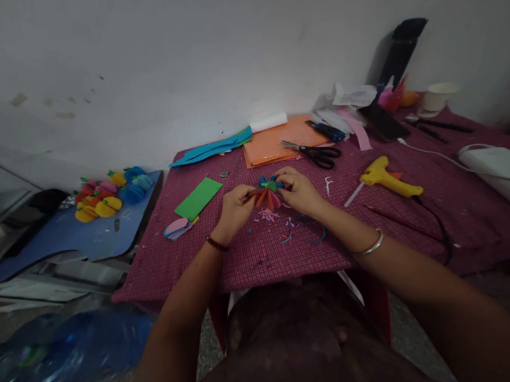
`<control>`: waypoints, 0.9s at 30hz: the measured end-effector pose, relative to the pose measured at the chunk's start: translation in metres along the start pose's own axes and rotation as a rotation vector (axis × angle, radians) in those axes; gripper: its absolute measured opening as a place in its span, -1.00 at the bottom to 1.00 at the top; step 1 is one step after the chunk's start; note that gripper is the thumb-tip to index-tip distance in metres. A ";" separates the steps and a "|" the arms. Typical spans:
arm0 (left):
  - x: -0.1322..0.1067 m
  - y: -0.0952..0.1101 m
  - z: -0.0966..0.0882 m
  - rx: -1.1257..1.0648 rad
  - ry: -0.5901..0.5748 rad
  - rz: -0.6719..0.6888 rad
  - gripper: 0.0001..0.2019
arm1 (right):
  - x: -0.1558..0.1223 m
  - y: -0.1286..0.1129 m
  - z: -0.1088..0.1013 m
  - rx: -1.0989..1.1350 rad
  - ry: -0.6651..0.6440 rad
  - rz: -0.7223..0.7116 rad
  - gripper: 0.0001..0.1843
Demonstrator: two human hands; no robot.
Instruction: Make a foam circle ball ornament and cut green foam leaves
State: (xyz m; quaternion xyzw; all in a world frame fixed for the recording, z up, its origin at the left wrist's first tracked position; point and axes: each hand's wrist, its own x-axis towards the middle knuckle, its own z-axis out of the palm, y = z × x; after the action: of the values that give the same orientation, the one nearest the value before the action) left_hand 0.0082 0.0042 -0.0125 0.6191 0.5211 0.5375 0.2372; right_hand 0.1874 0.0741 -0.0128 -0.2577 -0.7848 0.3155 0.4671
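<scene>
Both my hands hold a small folded paper craft (268,194) of orange, red, blue and green leaves, just above the maroon checked tablecloth (206,254). My left hand (234,209) is closed, pinching the craft's left edge. My right hand (298,189) is closed on its top and right side, fingers curled over the green piece. Small paper scraps (279,224) lie on the cloth just below the craft.
A green paper strip (198,198) and pink paper discs (177,228) lie left of my hands. Behind are black scissors (316,153), orange sheets (275,142), blue paper (216,148) and a yellow glue gun (385,178). Finished paper fruits (107,193) sit on a blue board at left.
</scene>
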 end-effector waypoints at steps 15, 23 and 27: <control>-0.003 0.013 -0.005 -0.058 -0.170 -0.112 -0.61 | -0.002 -0.012 0.002 0.485 -0.010 0.455 -0.78; -0.004 0.015 -0.005 -0.079 -0.183 -0.098 -0.58 | -0.002 -0.010 0.004 0.579 -0.020 0.485 -0.70; -0.004 0.015 -0.002 -0.086 -0.164 -0.104 -0.62 | -0.001 -0.008 0.004 0.576 -0.009 0.469 -0.64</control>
State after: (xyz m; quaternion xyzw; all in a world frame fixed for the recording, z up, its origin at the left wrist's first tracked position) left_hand 0.0129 -0.0049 -0.0010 0.6221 0.5080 0.4940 0.3329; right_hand 0.1835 0.0665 -0.0091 -0.2873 -0.5853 0.6230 0.4321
